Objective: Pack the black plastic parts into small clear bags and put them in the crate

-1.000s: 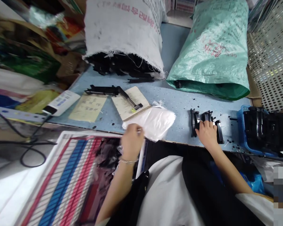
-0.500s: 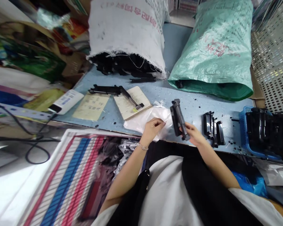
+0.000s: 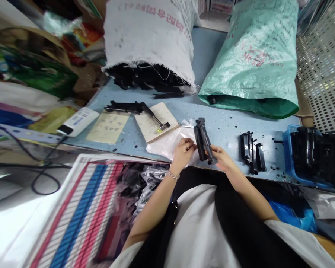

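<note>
**Black part in the right hand's grip**

We see the right grip grasping the part near its lower end, at the right side of the white plastic on the worktop. The left hand is over that plastic, fingers drawn together — whether they pinch it, we cannot tell. More black pieces lie near the blue basket.

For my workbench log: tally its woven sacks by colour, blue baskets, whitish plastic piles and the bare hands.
White woven sack: 1
Green woven sack: 1
Blue plastic basket: 1
Thin whitish plastic pile: 1
Bare hands, left hand and right hand: 2
Total: 6
</note>
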`<state>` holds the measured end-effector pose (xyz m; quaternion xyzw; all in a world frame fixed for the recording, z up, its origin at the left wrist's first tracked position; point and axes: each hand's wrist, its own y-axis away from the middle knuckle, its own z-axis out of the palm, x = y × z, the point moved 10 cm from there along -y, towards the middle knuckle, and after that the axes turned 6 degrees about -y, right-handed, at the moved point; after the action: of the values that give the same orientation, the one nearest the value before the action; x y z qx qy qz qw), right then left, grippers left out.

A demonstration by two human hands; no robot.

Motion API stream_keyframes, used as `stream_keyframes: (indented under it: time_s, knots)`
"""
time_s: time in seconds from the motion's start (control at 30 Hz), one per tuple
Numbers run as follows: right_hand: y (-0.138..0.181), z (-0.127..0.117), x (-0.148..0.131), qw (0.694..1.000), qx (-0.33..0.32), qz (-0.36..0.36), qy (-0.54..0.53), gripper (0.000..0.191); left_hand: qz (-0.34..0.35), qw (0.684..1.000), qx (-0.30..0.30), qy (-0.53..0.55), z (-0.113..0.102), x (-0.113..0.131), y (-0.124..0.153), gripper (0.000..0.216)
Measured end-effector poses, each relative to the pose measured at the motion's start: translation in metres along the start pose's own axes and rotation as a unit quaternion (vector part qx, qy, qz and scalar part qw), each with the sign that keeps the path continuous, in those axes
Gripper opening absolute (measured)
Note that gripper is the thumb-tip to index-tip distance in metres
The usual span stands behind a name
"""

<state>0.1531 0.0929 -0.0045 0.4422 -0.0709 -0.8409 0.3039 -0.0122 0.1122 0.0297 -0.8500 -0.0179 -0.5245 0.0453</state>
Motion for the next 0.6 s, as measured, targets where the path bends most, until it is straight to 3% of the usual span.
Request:
stream_keyframes:
  time_s: [0.07, 0.23, 0.43, 0.6]
  knots:
    - [-0.002, 0.001, -0.001, 1.000, 0.010, -0.008, 0.005, 0.031, 0.012, 1.000, 0.003, -0.016, -0.001, 0.005, 0.001, 0.018]
    - [-0.002, -0.023, 0.002, 0.996, 0.070, -0.019, -0.047, 0.031, -0.003, 0.999, 0.048, -0.021, -0.026, 0.006, 0.008, 0.018]
    - [0.001, -0.003, 0.005, 0.999, 0.039, -0.008, -0.028, 0.031, 0.039, 0.997, 0.013, -0.058, -0.003, 0.020, 0.011, 0.019]
    - [0.001, -0.015, 0.002, 0.996, 0.073, -0.015, -0.058, 0.035, 0.055, 0.994, 0.066, -0.061, -0.021, 0.023, 0.014, 0.015]
